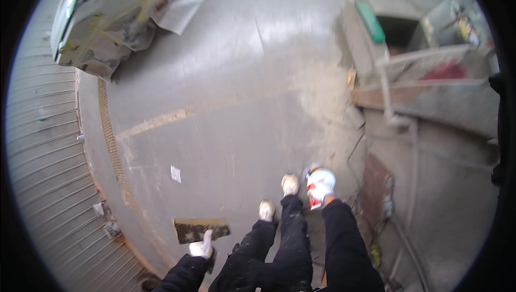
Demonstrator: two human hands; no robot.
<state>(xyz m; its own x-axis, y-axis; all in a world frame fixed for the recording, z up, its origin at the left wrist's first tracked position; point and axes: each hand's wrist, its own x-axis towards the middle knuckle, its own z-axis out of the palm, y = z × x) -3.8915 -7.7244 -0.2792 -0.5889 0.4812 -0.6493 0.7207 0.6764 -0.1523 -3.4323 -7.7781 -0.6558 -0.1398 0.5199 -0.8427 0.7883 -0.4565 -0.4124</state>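
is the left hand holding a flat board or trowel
Yes, the gloved left hand grips a flat rectangular board, dirty on its face, out over the grey floor.

There is one view. The camera sits on the person's head and looks almost straight down at the grey floor (226, 77), far below. The legs and both arms come in from the bottom edge. The round picture bends lines near its rim.

gloved left hand (201, 248) grips a trowel (201, 229) (floor below).
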